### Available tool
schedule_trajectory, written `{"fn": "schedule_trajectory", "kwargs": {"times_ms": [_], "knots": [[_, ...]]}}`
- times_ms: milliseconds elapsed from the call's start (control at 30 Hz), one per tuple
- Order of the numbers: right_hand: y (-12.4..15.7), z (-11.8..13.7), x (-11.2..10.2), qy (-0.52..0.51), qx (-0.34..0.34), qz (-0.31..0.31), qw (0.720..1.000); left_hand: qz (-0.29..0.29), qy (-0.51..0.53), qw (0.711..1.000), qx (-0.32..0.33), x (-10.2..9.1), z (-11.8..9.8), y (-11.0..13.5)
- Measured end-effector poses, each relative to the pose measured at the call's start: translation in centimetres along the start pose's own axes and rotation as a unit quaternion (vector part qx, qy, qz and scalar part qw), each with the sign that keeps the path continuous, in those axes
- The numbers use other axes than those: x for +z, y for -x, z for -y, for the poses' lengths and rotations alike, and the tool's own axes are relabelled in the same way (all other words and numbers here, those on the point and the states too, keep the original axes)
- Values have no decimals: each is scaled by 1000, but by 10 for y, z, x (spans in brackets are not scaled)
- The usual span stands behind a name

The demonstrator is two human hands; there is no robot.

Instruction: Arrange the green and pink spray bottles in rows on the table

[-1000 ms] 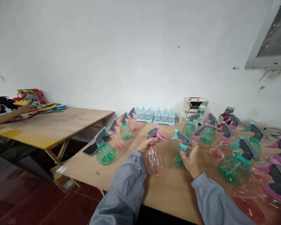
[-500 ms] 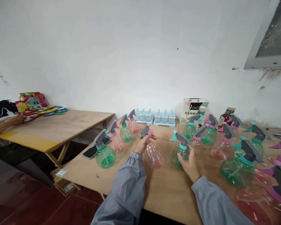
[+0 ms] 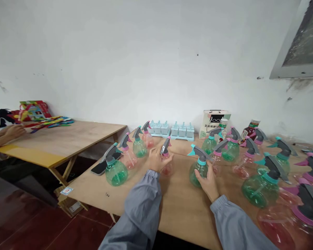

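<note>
My left hand (image 3: 158, 160) is closed around the neck and upper body of a pink spray bottle (image 3: 168, 169), which looks nearly upright; its grey and pink spray head rises above my fingers. Farther right, my right hand (image 3: 208, 177) grips the side of a green spray bottle (image 3: 195, 171) with a teal nozzle pointing left. To the left, another green spray bottle (image 3: 116, 173) and a pink one (image 3: 129, 158) stand near a phone (image 3: 100, 167). Several more pink and green spray bottles crowd the right side, including a large green one (image 3: 259, 192) in front.
Light-blue ice-pop molds (image 3: 183, 132) stand along the wall beside a printed paper bag (image 3: 211, 125). A dark red bottle (image 3: 247, 133) is behind the spray bottles. On the left table (image 3: 94, 133), another person's hands (image 3: 14, 132) are near colourful flat items (image 3: 54, 122).
The pink bottle has gone from slanted, its base toward me, to nearly upright, and my left hand has shifted around it. My right hand stays on the green bottle.
</note>
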State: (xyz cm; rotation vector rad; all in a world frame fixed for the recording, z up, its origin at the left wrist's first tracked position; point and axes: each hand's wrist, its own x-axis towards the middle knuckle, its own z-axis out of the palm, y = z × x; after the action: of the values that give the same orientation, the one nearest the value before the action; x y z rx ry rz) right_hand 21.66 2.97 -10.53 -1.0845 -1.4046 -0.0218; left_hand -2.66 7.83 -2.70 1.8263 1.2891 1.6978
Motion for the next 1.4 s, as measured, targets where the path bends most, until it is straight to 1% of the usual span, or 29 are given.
{"fn": "schedule_trajectory", "kwargs": {"times_ms": [67, 133, 200, 267, 367, 467, 567, 667, 733, 800, 833, 900, 933, 967, 1000, 1033, 1067, 1100, 1133, 1200, 1267, 1300, 1333, 1400], "knots": [[3, -5, 2, -15, 11, 2, 1000, 8, -116, 993, 17, 2, 7, 9], [7, -11, 6, -31, 27, 9, 999, 27, -217, 976, 20, 4, 16, 13], [11, -15, 10, -39, 41, 20, 998, 28, -260, 965, 5, 8, 25, 7], [14, -16, 14, -40, 49, 34, 997, 10, -235, 972, -21, 12, 34, -10], [14, -15, 15, -45, 57, 46, 996, -24, -163, 985, -56, 21, 46, -46], [14, -14, 16, -53, 73, 55, 994, -43, -135, 987, -75, 32, 56, -78], [15, -17, 16, -67, 91, 77, 991, -59, -109, 988, -91, 40, 62, -95], [16, -19, 16, -74, 111, 94, 987, -75, -76, 990, -92, 42, 62, -100], [16, -20, 16, -75, 119, 105, 984, -88, -51, 991, -82, 41, 56, -97], [16, -21, 16, -71, 121, 111, 984, -98, -24, 993, -68, 40, 46, -89], [16, -21, 16, -67, 120, 111, 984, -98, -9, 993, -59, 40, 40, -81], [16, -21, 16, -53, 114, 109, 986, -77, 21, 996, -39, 42, 25, -61], [16, -21, 17, -43, 108, 105, 988, -48, 42, 998, -26, 44, 17, -49], [16, -21, 17, -31, 98, 100, 990, -3, 67, 998, -9, 47, 9, -35], [16, -21, 18, -20, 82, 95, 992, 56, 101, 993, 10, 50, 1, -22], [16, -20, 18, -9, 61, 92, 994, 137, 152, 978, 32, 54, -8, -9], [16, -19, 19, 2, 38, 89, 995, 197, 194, 960, 44, 57, -16, 2], [16, -17, 19, 13, 15, 87, 996, 226, 224, 947, 41, 61, -23, 11], [16, -15, 20, 25, -4, 90, 996, 234, 244, 941, 26, 64, -30, 17], [16, -9, 19, 47, -34, 106, 993, 200, 256, 945, -27, 65, -38, 23], [14, -3, 16, 58, -60, 120, 989, 165, 269, 946, -76, 61, -40, 21], [12, 0, 13, 55, -77, 116, 989, 148, 284, 943, -93, 57, -38, 19], [9, 3, 8, 47, -95, 97, 990, 130, 304, 938, -107, 52, -36, 16], [0, 5, -5, 28, -127, 37, 991, 92, 353, 922, -129, 42, -30, 9]]}}
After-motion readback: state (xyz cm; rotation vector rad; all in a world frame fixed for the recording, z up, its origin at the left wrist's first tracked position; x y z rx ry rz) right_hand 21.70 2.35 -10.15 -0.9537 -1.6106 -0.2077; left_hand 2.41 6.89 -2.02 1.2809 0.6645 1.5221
